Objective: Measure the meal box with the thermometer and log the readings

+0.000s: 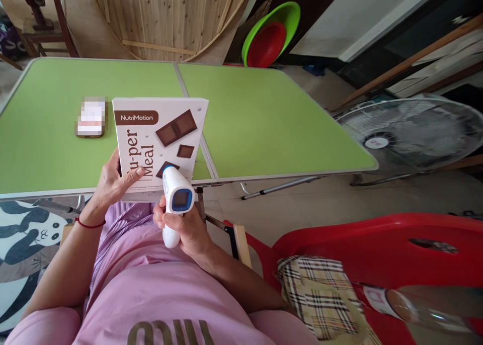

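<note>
My left hand point(118, 176) is closed on the lower left edge of a white NutriMotion box point(175, 156), its thumb lying across the front. Brown chocolate pieces are printed on the box, which is held up at the near edge of the green table. In my right hand point(188, 229) is a white infrared thermometer point(173, 184), gripped round its handle. Its small blue-framed screen faces me, and its front end overlaps the lower part of the box. Whether it touches the box I cannot tell.
On the green folding table point(264, 118) lies a small pixelated item point(91, 117), left of the box. A standing fan point(411, 134) is at the right. The red chair point(339, 239) beside me bears a checked cloth point(320, 294) and a clear bottle point(418, 310).
</note>
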### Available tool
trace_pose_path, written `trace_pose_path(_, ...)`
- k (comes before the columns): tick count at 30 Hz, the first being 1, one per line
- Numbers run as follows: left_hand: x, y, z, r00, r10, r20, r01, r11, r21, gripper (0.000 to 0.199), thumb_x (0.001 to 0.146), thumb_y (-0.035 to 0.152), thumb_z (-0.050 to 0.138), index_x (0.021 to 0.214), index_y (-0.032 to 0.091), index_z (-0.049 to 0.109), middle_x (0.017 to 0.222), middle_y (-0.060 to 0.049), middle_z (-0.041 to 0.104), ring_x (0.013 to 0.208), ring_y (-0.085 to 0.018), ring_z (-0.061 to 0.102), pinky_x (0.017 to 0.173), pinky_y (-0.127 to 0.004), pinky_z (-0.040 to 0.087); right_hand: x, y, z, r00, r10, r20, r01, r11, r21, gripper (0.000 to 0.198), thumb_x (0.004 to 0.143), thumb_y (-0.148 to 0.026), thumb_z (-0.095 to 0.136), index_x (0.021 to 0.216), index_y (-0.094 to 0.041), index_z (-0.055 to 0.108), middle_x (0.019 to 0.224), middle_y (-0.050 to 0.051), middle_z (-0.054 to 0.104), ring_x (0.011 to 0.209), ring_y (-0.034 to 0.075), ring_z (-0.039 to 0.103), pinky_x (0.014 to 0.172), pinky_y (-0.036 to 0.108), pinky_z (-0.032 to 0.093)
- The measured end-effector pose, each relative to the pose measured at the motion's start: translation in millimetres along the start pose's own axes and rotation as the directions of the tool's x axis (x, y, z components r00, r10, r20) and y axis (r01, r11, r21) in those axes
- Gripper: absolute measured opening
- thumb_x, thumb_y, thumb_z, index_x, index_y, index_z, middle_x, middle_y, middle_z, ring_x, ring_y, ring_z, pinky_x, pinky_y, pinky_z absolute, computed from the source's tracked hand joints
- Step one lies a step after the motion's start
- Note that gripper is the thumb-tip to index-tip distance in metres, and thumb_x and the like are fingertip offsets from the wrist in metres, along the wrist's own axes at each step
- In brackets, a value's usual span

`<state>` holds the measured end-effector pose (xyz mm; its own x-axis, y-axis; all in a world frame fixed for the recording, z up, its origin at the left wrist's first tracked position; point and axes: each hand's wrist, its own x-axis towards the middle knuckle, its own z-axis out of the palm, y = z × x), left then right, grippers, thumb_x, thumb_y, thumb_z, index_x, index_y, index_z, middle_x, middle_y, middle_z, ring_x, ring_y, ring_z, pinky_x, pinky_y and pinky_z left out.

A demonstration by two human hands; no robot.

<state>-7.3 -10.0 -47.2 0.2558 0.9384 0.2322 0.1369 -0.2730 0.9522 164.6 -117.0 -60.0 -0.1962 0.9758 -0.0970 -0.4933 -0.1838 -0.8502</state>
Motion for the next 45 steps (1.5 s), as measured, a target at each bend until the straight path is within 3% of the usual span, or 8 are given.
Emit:
trace_pose_path(21, 0.0, -1.5, -0.1, 1.000, 0.007, -0.018, -0.007, 1.000, -0.030, 0.065, 0.077, 0.058, 0.081, 0.123, 0.018, 0.061, 0.119, -0.014, 0.069, 0.107, -0.034, 0.067, 0.086, -0.044, 0.057, 0.3, -4.4, 1.1, 1.000, 0.022, -0.002, -0.022, 0.999, -0.046, 0.030, 0.067, -0.041, 0.079, 0.077, -0.022, 0.058, 0.064, -0.004, 0.054, 0.057, 0.011, 0.042, 0.057, 0.029, 0.034)
trace_pose_path(25, -1.8, -4.4, -1.2, 1.000, 0.016, -0.023, -0.015, 1.000, 0.018, 0.065, 0.079, 0.059, 0.079, 0.126, 0.017, 0.061, 0.120, -0.015, 0.068, 0.111, -0.035, 0.065, 0.089, -0.045, 0.056, -8.4, -20.2, -13.6, 0.992, -0.106, -0.074, 0.088, 0.972, -0.217, 0.031, 0.067, -0.036, 0.081, 0.091, -0.025, 0.065, 0.067, -0.002, 0.059, 0.058, 0.013, 0.048, 0.056, 0.031, 0.040)
trace_pose_path(28, -2.4, -6.6, -2.0, 1.000, -0.005, -0.018, 0.006, 0.999, 0.037, 0.064, 0.079, 0.059, 0.079, 0.125, 0.017, 0.062, 0.119, -0.015, 0.069, 0.110, -0.036, 0.066, 0.088, -0.044, 0.056, -1.0, -41.2, -42.6, 0.903, -0.415, -0.114, 0.327, 0.834, -0.444, 0.053, 0.068, -0.039, 0.082, 0.117, -0.031, 0.062, 0.076, 0.000, 0.062, 0.062, 0.018, 0.053, 0.059, 0.036, 0.047)
trace_pose_path(30, -2.3, -7.7, -2.4, 0.999, -0.017, -0.030, 0.017, 1.000, 0.013, 0.065, 0.078, 0.058, 0.080, 0.125, 0.017, 0.062, 0.119, -0.015, 0.069, 0.108, -0.035, 0.067, 0.087, -0.043, 0.057, 18.4, -56.3, -69.2, 0.774, -0.626, -0.095, 0.432, 0.633, -0.643, 0.060, 0.075, -0.046, 0.077, 0.130, -0.033, 0.055, 0.084, 0.003, 0.064, 0.074, 0.023, 0.059, 0.071, 0.043, 0.053)
trace_pose_path(32, -2.2, -8.8, -2.7, 0.998, -0.030, -0.055, 0.030, 1.000, -0.004, 0.066, 0.077, 0.058, 0.081, 0.124, 0.017, 0.062, 0.117, -0.015, 0.070, 0.108, -0.034, 0.067, 0.086, -0.042, 0.057, 47.5, -68.3, -96.8, 0.636, -0.770, -0.055, 0.400, 0.390, -0.830, 0.067, 0.078, -0.057, 0.069, 0.136, -0.029, 0.050, 0.097, 0.009, 0.064, 0.090, 0.028, 0.062, 0.080, 0.048, 0.055)
trace_pose_path(34, -3.1, -10.3, -2.8, 0.995, -0.041, -0.089, 0.041, 0.999, -0.008, 0.066, 0.076, 0.059, 0.081, 0.122, 0.016, 0.062, 0.115, -0.015, 0.070, 0.106, -0.034, 0.067, 0.085, -0.041, 0.057, 78.7, -74.1, -120.8, 0.559, -0.829, -0.026, 0.248, 0.197, -0.949, 0.070, 0.084, -0.063, 0.057, 0.139, -0.021, 0.048, 0.112, 0.017, 0.062, 0.100, 0.031, 0.062, 0.084, 0.051, 0.054)
trace_pose_path(39, -9.8, -13.2, -2.5, 0.990, 0.003, -0.142, -0.030, 0.982, -0.188, 0.063, 0.075, 0.063, 0.080, 0.116, 0.018, 0.064, 0.111, -0.012, 0.072, 0.105, -0.033, 0.069, 0.086, -0.042, 0.059, 122.1, -63.8, -145.9, 0.659, -0.751, 0.034, 0.048, -0.004, -0.999, 0.064, 0.090, -0.045, 0.052, 0.145, -0.017, 0.039, 0.115, 0.017, 0.064, 0.105, 0.031, 0.061, 0.090, 0.048, 0.051)
trace_pose_path(45, 18.8, 15.3, -18.4, 0.954, 0.106, -0.282, -0.178, 0.953, -0.243, 0.051, 0.076, 0.065, 0.078, 0.109, 0.029, 0.067, 0.110, -0.005, 0.072, 0.121, -0.033, 0.063, 0.099, -0.045, 0.058, 122.2, -60.2, -134.7, 0.739, -0.673, 0.016, -0.053, -0.081, -0.995, 0.053, 0.080, -0.022, 0.055, 0.132, -0.013, 0.050, 0.115, 0.017, 0.064, 0.102, 0.030, 0.058, 0.093, 0.048, 0.046)
